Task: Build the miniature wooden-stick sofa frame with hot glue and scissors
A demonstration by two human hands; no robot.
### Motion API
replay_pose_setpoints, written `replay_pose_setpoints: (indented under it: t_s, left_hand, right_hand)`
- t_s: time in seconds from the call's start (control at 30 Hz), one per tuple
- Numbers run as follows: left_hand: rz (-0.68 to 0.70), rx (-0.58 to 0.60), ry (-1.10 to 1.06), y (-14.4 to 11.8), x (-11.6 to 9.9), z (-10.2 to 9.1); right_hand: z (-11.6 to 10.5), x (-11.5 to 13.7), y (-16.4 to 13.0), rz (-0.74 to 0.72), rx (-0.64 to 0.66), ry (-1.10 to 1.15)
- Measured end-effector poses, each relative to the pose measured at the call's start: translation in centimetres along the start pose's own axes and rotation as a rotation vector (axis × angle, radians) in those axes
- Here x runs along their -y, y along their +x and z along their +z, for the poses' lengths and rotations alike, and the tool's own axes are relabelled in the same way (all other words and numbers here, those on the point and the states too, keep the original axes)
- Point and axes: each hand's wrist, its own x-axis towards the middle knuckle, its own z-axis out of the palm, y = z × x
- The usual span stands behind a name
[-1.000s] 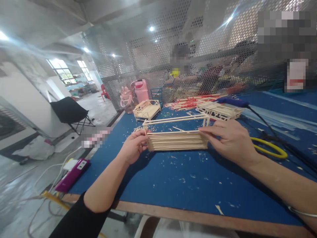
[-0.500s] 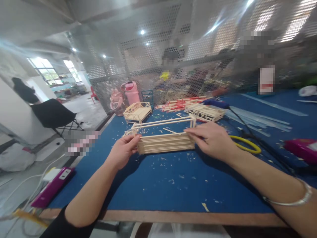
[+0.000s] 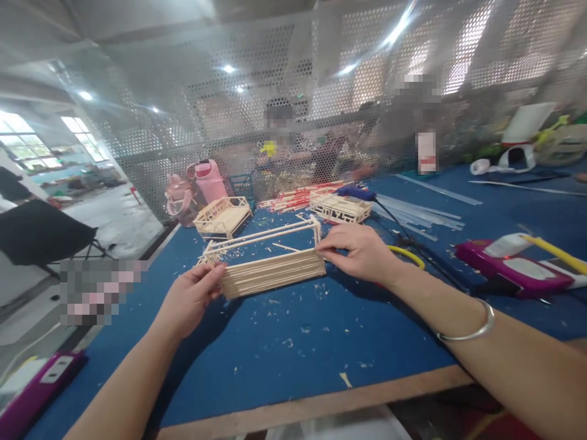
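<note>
A long frame built of thin wooden sticks (image 3: 270, 269) stands on the blue table top (image 3: 298, 342), its near side a stacked wall of sticks. My left hand (image 3: 192, 296) pinches the frame's left end. My right hand (image 3: 360, 250) grips the right end from above, fingers over the top edge. A silver bangle (image 3: 468, 327) sits on my right wrist. Wood shavings lie scattered on the blue surface around the frame.
Two finished stick models (image 3: 223, 217) (image 3: 340, 208) stand further back, next to red-tipped sticks (image 3: 293, 197) and pink bottles (image 3: 208, 180). A purple device (image 3: 513, 266), a yellow loop (image 3: 406, 255) and a black cable (image 3: 413, 241) lie to the right. A perforated metal screen (image 3: 321, 110) closes the far side.
The view has swung to the right and tilted, bringing the purple device at the right into sight. Both hands keep their hold on the stick frame's ends.
</note>
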Motion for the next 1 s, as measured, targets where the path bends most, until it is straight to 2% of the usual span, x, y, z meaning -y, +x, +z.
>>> replay_pose_setpoints:
  t_s: [0.2, 0.43, 0.53, 0.63, 0.7, 0.87, 1.0]
  left_hand:
    - [0.039, 0.008, 0.043, 0.3, 0.4, -0.4]
    - [0.015, 0.033, 0.045, 0.2, 0.4, -0.6]
    - [0.007, 0.016, 0.048, 0.0, 0.2, -0.5]
    - [0.012, -0.006, 0.045, 0.0, 0.2, -0.3]
    - [0.026, -0.014, 0.05, 0.1, 0.4, -0.3]
    - [0.063, -0.004, 0.018, 0.5, 0.6, -0.4]
    - [-0.018, -0.012, -0.037, 0.4, 0.0, -0.2]
  right_hand:
    - [0.2, -0.1, -0.1, 0.058, 0.024, 0.038]
    - [0.8, -0.4, -0.1, 0.087, -0.046, 0.162]
    - [1.4, -0.3, -0.1, 0.229, -0.073, 0.271]
    - [2.0, -0.3, -0.1, 0.477, -0.15, 0.54]
    - [2.3, -0.3, 0.1, 0.588, -0.172, 0.717]
    - [2.5, -0.1, 0.5, 0.69, -0.168, 0.878]
    - [2.6, 0.2, 0.7, 0.75, -0.165, 0.969]
